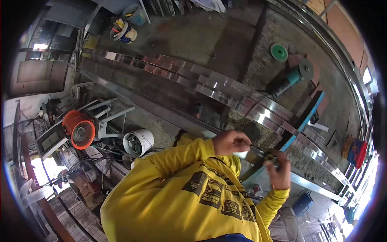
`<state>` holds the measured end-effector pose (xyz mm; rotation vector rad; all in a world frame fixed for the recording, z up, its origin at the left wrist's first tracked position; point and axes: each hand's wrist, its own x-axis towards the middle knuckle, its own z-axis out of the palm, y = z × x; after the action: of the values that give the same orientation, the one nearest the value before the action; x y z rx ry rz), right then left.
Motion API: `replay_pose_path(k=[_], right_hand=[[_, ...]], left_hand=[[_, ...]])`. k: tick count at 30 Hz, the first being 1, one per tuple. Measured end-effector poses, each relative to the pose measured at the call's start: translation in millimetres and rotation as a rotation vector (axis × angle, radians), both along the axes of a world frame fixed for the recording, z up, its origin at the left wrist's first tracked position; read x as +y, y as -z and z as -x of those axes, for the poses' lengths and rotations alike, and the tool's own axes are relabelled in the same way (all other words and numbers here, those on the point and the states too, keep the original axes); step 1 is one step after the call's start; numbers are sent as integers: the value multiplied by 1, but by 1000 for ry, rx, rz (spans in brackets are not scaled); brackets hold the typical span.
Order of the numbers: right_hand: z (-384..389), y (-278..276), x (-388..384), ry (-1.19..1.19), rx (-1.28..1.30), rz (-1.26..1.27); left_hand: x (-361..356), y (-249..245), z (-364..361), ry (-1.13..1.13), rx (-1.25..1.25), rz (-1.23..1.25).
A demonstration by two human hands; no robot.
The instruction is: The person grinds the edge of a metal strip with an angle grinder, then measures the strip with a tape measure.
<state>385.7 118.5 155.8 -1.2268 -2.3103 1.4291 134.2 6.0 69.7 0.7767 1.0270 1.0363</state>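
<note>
My left hand [230, 143] is over the near metal bar, its thumb and fingers pinched together. Whatever lies between those fingertips is too small to make out. Just to the right, the fingers of my right hand [280, 171] curl around a small dark object with yellowish marks [271, 159], mostly covered by the hand. Beneath both hands runs a long metal bar [161, 109]. A blue-edged metal beam [300, 123] crosses it beside my right hand.
Shiny metal tubes [217, 93] lie lengthwise ahead. Beyond them are an angle grinder [288, 80] and a green disc [279, 52]. At the left stand an orange round fixture [79, 129] and a white bucket [138, 142]; a red-blue container [354, 152] is far right.
</note>
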Motion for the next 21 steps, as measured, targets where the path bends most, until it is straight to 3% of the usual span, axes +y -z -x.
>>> replay_pose_path(k=[1, 2, 6, 9, 11, 14, 15, 17, 21], right_hand=[[35, -2, -9, -123, 28, 0], [73, -6, -19, -183, 51, -15], [172, -2, -55, -141, -99, -56], [240, 14, -67, -220, -72, -158], [283, 26, -64, -237, -105, -218], [328, 31, -46, -89, -122, -305], [337, 38, -37, -37, -45, -385], [340, 46, -17, 23, -177, -500], [339, 45, 1, 143, -253, -488]], left_hand=[[-2, 7, 3, 58, -41, 49], [-4, 10, 15, 140, -240, 157], [-41, 20, 100, 14, -243, 171], [-70, 8, 175, -91, -7, 132], [-83, -2, 239, -314, -54, 215], [-101, -27, 368, -638, 432, 260], [-106, -23, 408, -771, 555, 323], [-112, 5, 475, -934, 546, 386], [-100, 31, 507, -824, 714, 279]])
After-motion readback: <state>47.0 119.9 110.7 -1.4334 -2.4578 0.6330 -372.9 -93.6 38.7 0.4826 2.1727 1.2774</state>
